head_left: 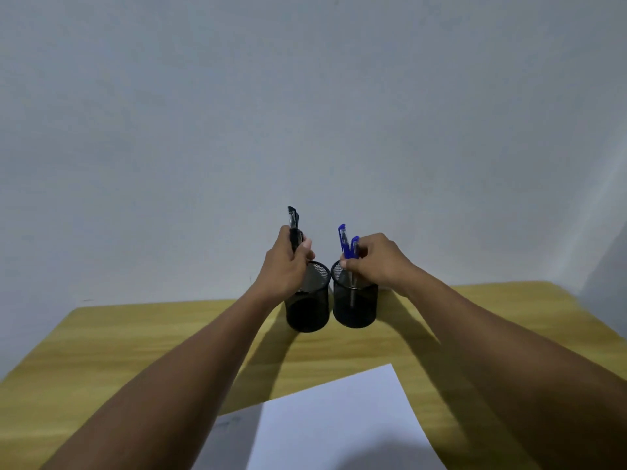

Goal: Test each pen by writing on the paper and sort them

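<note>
Two black mesh cups stand touching side by side at the far edge of the wooden table (101,340), against the wall. Above the left cup (308,312), the left hand (286,266) has its fingers curled tight around black pens (293,225), caps pointing up. Above the right cup (355,307), the right hand (380,261) pinches blue pens (347,242) whose lower ends sit inside that cup. A white paper (339,425) lies nearer the person than the cups.
</note>
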`<state>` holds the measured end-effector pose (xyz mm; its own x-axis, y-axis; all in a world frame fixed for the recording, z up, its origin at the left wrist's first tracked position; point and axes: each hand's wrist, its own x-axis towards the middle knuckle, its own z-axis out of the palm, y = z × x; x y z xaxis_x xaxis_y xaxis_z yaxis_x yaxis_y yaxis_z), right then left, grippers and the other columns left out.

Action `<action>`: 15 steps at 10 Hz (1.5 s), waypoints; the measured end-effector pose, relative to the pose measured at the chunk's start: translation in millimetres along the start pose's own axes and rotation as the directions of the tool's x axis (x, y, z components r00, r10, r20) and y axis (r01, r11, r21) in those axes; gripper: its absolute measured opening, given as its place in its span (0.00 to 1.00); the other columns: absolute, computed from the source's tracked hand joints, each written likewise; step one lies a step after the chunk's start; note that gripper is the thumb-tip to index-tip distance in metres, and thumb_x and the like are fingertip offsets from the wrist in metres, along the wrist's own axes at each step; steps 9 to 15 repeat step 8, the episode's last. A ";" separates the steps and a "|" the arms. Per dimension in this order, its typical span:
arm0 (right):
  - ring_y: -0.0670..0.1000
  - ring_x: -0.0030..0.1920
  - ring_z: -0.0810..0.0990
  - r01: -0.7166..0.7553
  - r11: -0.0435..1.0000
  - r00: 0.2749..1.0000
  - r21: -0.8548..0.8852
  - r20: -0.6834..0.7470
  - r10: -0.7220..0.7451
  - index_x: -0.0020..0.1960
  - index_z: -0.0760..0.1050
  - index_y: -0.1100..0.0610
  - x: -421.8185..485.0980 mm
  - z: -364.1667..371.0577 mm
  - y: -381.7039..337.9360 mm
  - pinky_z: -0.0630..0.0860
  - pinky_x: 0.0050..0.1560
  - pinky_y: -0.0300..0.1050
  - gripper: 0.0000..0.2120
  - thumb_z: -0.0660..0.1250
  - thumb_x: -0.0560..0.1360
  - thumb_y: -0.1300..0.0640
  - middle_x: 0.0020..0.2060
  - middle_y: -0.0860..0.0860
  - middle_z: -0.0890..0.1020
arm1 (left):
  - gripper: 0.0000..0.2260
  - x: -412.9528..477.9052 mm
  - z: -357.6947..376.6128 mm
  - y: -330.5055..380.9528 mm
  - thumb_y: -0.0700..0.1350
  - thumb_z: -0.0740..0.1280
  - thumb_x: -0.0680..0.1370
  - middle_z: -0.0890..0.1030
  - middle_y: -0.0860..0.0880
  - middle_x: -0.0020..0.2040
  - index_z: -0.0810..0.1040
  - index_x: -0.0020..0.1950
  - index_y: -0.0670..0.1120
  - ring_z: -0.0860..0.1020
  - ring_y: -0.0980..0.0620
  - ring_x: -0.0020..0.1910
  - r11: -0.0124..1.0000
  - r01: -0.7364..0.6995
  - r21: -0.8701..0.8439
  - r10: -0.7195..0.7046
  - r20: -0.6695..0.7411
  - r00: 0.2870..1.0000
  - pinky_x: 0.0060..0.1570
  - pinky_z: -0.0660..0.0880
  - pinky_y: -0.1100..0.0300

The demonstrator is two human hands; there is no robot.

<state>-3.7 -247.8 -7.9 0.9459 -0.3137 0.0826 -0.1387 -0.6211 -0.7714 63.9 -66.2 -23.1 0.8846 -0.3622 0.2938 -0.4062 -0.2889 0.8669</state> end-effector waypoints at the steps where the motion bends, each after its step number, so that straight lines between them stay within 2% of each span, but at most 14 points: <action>1: 0.52 0.47 0.83 0.009 1.000 1.000 -0.022 -0.003 -0.009 0.50 0.86 0.56 -2.6 -0.1 -1.5 0.80 0.49 0.45 0.06 0.76 0.73 0.58 0.44 0.52 0.86 | 0.05 -3.3 -0.9 -3.8 0.48 0.65 0.81 0.83 0.50 0.46 0.74 0.53 0.48 0.81 0.52 0.46 0.999 -0.007 0.038 0.007 0.007 1.000 0.45 0.76 0.58; 2: 0.51 0.42 0.80 0.029 0.998 0.999 -0.056 -0.017 -0.030 0.49 0.84 0.58 -7.8 -3.1 -5.1 0.73 0.38 0.40 0.05 0.75 0.73 0.58 0.40 0.52 0.83 | 0.06 -7.1 -4.3 -2.0 0.47 0.72 0.77 0.82 0.51 0.43 0.76 0.51 0.50 0.78 0.53 0.39 0.998 -0.028 0.057 0.028 0.000 1.000 0.41 0.75 0.58; 3: 0.49 0.39 0.77 0.048 0.998 0.998 -0.042 -0.046 -0.050 0.49 0.82 0.55 -15.1 -7.0 -7.3 0.69 0.34 0.37 0.06 0.75 0.73 0.58 0.37 0.48 0.80 | 0.10 -12.3 -9.2 2.7 0.47 0.76 0.73 0.83 0.50 0.43 0.77 0.51 0.51 0.78 0.53 0.37 0.998 -0.016 0.055 0.014 0.030 0.999 0.41 0.76 0.58; 4: 0.48 0.42 0.77 0.059 0.998 0.993 -0.008 -0.101 -0.060 0.57 0.81 0.53 -26.3 -11.7 -9.4 0.69 0.37 0.37 0.11 0.73 0.74 0.57 0.44 0.50 0.79 | 0.16 -21.9 -17.3 10.6 0.50 0.79 0.70 0.83 0.51 0.49 0.77 0.53 0.54 0.80 0.52 0.45 0.999 0.002 0.054 -0.007 0.081 0.997 0.47 0.78 0.55; 5: 0.50 0.50 0.75 0.111 0.992 0.971 -0.054 -0.205 -0.120 0.61 0.77 0.52 -41.9 -13.6 -11.7 0.69 0.49 0.41 0.14 0.71 0.76 0.55 0.53 0.52 0.76 | 0.22 -37.4 -27.3 19.9 0.53 0.79 0.70 0.80 0.51 0.58 0.76 0.61 0.55 0.78 0.51 0.57 0.993 -0.004 0.120 -0.008 0.097 0.995 0.56 0.76 0.55; 6: 0.50 0.52 0.75 0.167 0.980 0.952 -0.110 -0.241 -0.189 0.59 0.77 0.52 -65.4 -12.9 -16.9 0.71 0.52 0.45 0.11 0.70 0.77 0.55 0.53 0.51 0.76 | 0.23 -62.0 -36.4 30.0 0.53 0.76 0.73 0.77 0.51 0.61 0.74 0.66 0.52 0.75 0.52 0.59 0.978 -0.047 0.204 0.044 0.017 0.999 0.55 0.70 0.59; 7: 0.52 0.50 0.79 0.237 0.960 0.952 -0.146 -0.162 -0.260 0.55 0.79 0.53 -97.7 -1.0 -15.0 0.77 0.56 0.50 0.08 0.69 0.76 0.56 0.50 0.51 0.79 | 0.21 -94.1 -43.7 24.1 0.51 0.74 0.75 0.76 0.51 0.59 0.74 0.66 0.50 0.74 0.53 0.57 0.959 -0.077 0.272 0.096 -0.058 0.994 0.55 0.70 0.58; 8: 0.53 0.56 0.79 0.278 0.923 0.960 -0.268 0.035 -0.279 0.58 0.81 0.52 -132.7 24.0 -1.8 0.77 0.58 0.51 0.12 0.71 0.76 0.53 0.55 0.51 0.81 | 0.16 -136.3 -43.5 3.8 0.49 0.73 0.75 0.79 0.49 0.56 0.77 0.61 0.48 0.77 0.52 0.55 0.901 -0.144 0.409 0.154 0.009 0.988 0.56 0.73 0.56; 15: 0.53 0.56 0.79 0.278 0.923 0.960 -0.268 0.035 -0.279 0.58 0.81 0.52 -132.7 24.0 -1.8 0.77 0.58 0.51 0.12 0.71 0.76 0.53 0.55 0.51 0.81 | 0.16 -136.3 -43.5 3.8 0.49 0.73 0.75 0.79 0.49 0.56 0.77 0.61 0.48 0.77 0.52 0.55 0.901 -0.144 0.409 0.154 0.009 0.988 0.56 0.73 0.56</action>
